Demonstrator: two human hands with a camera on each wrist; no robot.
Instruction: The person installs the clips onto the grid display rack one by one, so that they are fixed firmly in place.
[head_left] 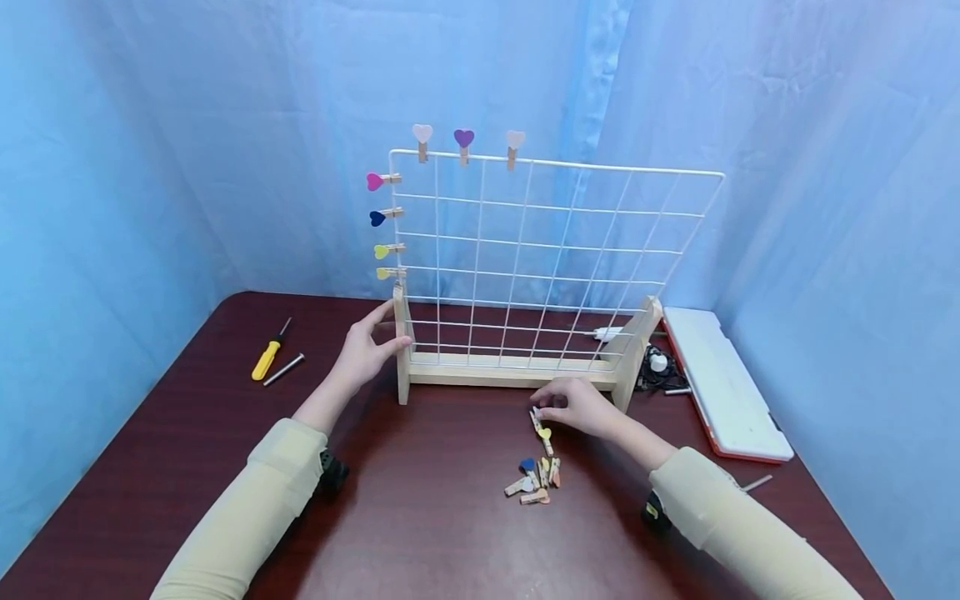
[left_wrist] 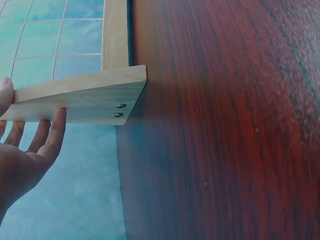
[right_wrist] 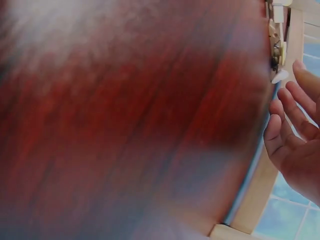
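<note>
L grip (head_left: 365,350) holds wooden upright (head_left: 402,377); R grip (head_left: 579,405) nr clips (head_left: 545,434)

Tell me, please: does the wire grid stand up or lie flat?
Standing up: the wire grid rises above the table from its wooden stand, which the left hand touches.

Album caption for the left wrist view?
Left hand holding a wooden upright between thumb and fingers beside a white grid.

White wire grid (head_left: 481,202) is standing in pale wooden stand (head_left: 487,377), seven heart clips (head_left: 464,138) are gripping its top and left edges, loose clips (head_left: 533,498) are lying in front
</note>
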